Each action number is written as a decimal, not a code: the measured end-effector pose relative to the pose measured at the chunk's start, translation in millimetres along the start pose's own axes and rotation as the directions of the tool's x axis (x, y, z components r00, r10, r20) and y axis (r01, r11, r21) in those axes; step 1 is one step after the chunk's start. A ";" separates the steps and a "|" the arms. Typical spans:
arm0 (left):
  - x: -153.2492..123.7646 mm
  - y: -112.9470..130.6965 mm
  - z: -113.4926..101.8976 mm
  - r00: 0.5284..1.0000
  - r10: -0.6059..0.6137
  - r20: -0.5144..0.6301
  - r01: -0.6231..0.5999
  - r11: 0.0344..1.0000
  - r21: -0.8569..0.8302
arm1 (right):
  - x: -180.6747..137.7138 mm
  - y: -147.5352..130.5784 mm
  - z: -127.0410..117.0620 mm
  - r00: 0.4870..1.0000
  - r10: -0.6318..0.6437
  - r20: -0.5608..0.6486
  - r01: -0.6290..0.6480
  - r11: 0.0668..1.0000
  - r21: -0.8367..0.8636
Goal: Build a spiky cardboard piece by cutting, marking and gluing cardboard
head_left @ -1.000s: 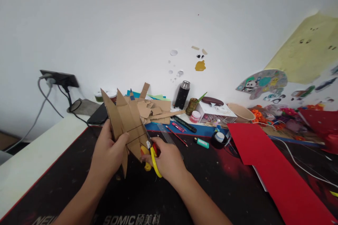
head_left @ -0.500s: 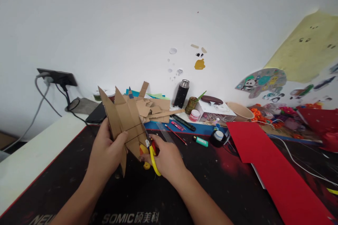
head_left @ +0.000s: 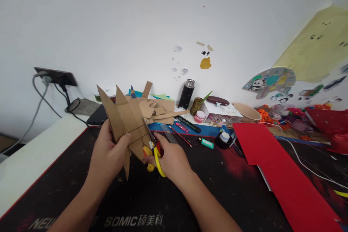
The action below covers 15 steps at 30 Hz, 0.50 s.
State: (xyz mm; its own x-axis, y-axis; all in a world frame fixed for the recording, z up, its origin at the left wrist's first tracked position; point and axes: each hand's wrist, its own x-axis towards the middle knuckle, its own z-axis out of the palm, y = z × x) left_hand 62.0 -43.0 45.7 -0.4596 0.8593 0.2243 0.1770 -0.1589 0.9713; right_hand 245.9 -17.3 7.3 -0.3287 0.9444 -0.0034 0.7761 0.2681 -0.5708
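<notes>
Cardboard [head_left: 129, 121] apparently pinched between left fingers [head_left: 123, 142].

Brown cardboard shape [head_left: 127, 121] (dark pencil lines), yellow-handled scissors [head_left: 155, 156], red sheet [head_left: 272, 166], black mat [head_left: 168, 203]

The cardboard piece [head_left: 127, 123] sits centre left, scissors [head_left: 154, 154] just right of it, flask [head_left: 186, 93] behind, paper sheet [head_left: 272, 166] lower right on the desk [head_left: 32, 154].

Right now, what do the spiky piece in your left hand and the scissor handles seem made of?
The spiky piece looks like matte brown cardboard, stiff with straight cut edges. The scissor handles look like glossy yellow plastic, by their sheen.
</notes>
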 end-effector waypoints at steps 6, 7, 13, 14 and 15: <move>-0.6 0.8 -0.3 1.000 -0.008 0.009 0.008 1.000 -0.014 | 0.4 -1.2 -1.9 1.000 0.009 0.013 -0.008 0.999 -0.047; -0.9 0.9 -0.4 1.000 -0.008 0.008 0.008 1.000 -0.010 | 0.3 -1.9 -2.6 1.000 0.014 0.019 -0.013 0.998 -0.055; -2.3 1.4 -0.3 1.000 -0.012 0.006 0.012 1.000 0.013 | 0.7 -3.8 -4.6 0.999 0.030 0.045 -0.027 0.998 -0.064; -2.5 1.6 -0.4 1.000 -0.015 0.005 0.014 1.000 0.016 | 0.9 -3.5 -4.5 0.999 0.028 0.044 -0.025 0.998 -0.062; -2.7 1.8 -0.6 1.000 -0.016 0.003 0.016 1.000 0.018 | 0.9 -3.3 -4.4 0.999 0.024 0.042 -0.022 0.998 -0.059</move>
State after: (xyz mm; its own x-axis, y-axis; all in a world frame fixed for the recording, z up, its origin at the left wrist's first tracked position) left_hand 63.1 -45.9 46.8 -0.4602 0.8631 0.2081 0.1852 -0.1360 0.9732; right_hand 245.4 -16.5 12.8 -0.3318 0.9419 -0.0517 0.8134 0.2579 -0.5214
